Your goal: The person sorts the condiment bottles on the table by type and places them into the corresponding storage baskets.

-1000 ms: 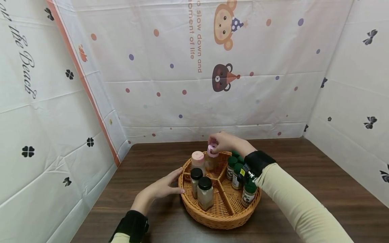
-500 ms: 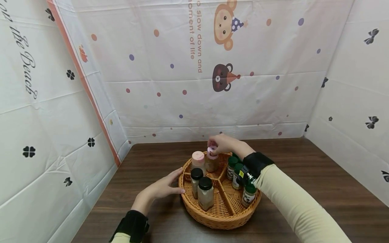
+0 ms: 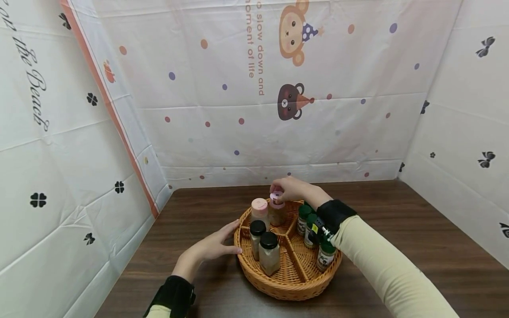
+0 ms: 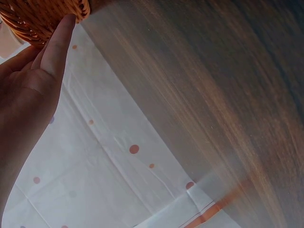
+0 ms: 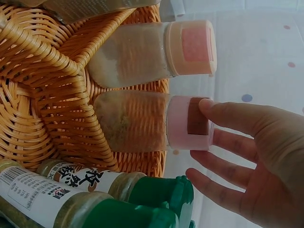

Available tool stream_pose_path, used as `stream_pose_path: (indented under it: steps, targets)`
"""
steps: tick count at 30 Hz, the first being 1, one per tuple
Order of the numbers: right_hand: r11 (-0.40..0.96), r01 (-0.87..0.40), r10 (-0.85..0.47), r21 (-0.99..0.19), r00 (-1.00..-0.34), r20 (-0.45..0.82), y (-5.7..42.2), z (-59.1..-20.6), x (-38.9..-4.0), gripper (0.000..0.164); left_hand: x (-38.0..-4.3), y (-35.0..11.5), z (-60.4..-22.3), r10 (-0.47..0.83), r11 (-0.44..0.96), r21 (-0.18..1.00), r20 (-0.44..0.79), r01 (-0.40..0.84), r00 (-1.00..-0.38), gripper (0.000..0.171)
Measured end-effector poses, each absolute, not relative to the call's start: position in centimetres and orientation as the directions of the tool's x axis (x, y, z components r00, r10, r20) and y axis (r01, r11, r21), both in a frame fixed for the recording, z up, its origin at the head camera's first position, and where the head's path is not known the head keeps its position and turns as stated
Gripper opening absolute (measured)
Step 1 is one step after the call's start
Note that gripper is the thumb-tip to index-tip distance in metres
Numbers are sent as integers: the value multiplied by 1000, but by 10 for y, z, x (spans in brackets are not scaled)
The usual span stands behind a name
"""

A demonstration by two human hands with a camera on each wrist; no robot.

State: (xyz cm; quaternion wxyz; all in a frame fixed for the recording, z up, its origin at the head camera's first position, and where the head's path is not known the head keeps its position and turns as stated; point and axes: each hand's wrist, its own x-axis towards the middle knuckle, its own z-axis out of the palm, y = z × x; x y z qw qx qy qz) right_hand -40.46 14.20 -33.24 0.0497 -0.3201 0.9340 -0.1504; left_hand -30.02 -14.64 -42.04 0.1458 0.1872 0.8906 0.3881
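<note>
A round wicker basket (image 3: 292,291) with dividers stands on the table. My right hand (image 3: 292,189) holds a clear seasoning jar (image 3: 277,215) by its lilac cap, in the basket's back compartment. In the right wrist view, the thumb presses the cap's brown patch (image 5: 197,118), with fingers at the cap's far side. Close beside it is a similar jar with a pink cap (image 5: 192,47). Against the basket's left rim rests my left hand (image 3: 212,245), fingers extended and thumb apart; the left wrist view shows its fingers (image 4: 57,47) along the wicker wall.
Two black-capped jars (image 3: 269,258) stand in the front left compartment. Several green-capped seasoning bottles (image 3: 325,256) fill the right one, under my right wrist. The dark wooden table (image 3: 214,287) is bordered by printed cloth walls (image 3: 222,132) at the back and sides.
My right hand has come down slightly with the lilac-capped jar, which sits lower in the back compartment. The left hand and the basket have stayed in place.
</note>
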Motion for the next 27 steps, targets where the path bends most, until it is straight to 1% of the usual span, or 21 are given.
stream_pose_path:
  steps: [6,13,21,27]
  targets:
    - [743,-586,-617,-323,-787,9,147,-337,-405,31,-300,-146,-420,445,632,744,-118,218,-888,86]
    - [724,-577,-617,-377,-787,19,155,-336,-402,36,-299,-147,-420,460,627,742,-109,236,-881,87]
    - [742,-548,-584,-386,-811,27,169,-331,-398,42,-300,-148,-420,475,639,721,-96,268,-875,88]
    - [748,-492,-545,-445,-839,12,176,-320,-393,44,-299,-147,-419,455,660,704,-97,263,-885,88]
